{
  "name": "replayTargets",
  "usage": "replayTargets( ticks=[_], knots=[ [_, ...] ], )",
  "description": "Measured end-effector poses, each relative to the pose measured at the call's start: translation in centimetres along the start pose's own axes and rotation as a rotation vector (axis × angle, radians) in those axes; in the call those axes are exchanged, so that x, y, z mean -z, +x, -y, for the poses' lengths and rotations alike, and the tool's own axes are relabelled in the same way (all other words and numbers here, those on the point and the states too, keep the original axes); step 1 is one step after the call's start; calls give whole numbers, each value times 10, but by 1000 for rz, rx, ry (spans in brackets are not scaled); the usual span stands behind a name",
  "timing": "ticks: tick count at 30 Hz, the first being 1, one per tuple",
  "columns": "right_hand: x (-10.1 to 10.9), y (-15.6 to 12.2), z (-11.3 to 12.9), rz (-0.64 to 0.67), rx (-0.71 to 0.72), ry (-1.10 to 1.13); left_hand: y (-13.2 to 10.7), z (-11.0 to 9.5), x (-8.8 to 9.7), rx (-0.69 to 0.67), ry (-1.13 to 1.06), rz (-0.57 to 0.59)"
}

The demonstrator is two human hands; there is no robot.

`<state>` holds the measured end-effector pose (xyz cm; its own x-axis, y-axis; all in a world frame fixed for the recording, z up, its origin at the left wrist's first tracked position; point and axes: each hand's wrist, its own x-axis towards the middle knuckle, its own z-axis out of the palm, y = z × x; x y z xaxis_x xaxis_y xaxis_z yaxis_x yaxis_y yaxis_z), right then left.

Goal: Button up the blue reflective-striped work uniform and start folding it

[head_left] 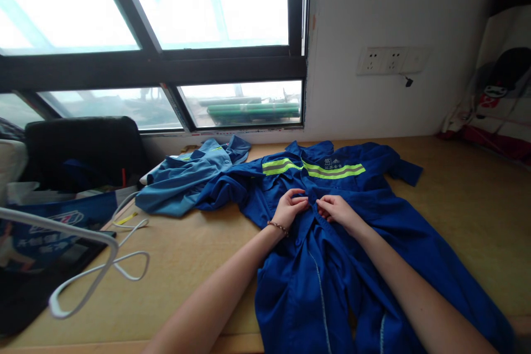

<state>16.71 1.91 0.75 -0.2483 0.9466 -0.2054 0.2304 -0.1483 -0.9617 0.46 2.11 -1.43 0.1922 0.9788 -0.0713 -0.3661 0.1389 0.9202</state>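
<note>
A blue work coverall (398,221) with yellow-and-grey reflective strips across its chest lies spread on the tan table, collar toward the wall. My left hand (290,207), with a beaded bracelet at the wrist, pinches the left edge of its front opening below the strip. Close beside it, my right hand (334,211) grips the facing edge with closed fingertips. A button (298,241) shows on the front a little below my hands. Whatever lies right between the fingertips is too small to make out.
A lighter blue shirt (178,180) lies crumpled left of the coverall, touching its sleeve. A white cable (103,271) loops over the table's left side, near a dark bag (53,221). Behind are a window (232,5) and wall sockets (392,61); a patterned curtain (498,83) hangs at right.
</note>
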Motion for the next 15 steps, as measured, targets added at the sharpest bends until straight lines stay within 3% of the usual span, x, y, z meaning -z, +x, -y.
replayTargets(
  ticks=[4, 7, 10, 15],
  knots=[
    [17, -22, 18, 172, -117, -97, 4, 4, 0, -86, 72, 54],
    [22, -38, 21, 222, -104, -78, 7, 6, 1, -181, 146, 112],
    [20, -46, 13, 172, -83, -90, 8, 6, 2, -257, 268, 127],
    [13, -37, 3, 0, 45, 89, 14, 2, 2, -351, 571, 7]
  ],
)
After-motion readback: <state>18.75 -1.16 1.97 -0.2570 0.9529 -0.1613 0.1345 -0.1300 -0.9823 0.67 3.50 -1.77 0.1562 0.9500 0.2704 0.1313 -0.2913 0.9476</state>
